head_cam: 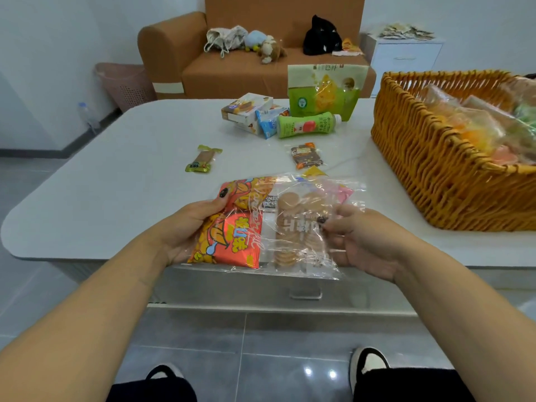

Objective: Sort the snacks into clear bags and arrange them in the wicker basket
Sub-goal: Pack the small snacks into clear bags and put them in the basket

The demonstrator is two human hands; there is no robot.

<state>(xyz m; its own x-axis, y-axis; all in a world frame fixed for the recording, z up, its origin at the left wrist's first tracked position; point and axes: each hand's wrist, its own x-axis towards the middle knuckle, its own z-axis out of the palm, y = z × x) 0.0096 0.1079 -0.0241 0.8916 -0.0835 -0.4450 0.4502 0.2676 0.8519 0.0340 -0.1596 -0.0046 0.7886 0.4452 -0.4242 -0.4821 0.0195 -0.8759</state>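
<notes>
Over the near edge of the white table (116, 175), a clear bag (290, 227) is hanging in both hands, partly past the rim. Inside are showing red-orange snack packets (232, 239) on its left and a pack of round tan biscuits (293, 227) on its right. Open tabletop is lying to the left; the wicker basket (429, 169), already holding filled bags, is crowding the right. Left hand (188, 227) is gripping the bag's left side, thumb on top. Right hand (359, 239) is pinching its right edge, fingers curled.
</notes>
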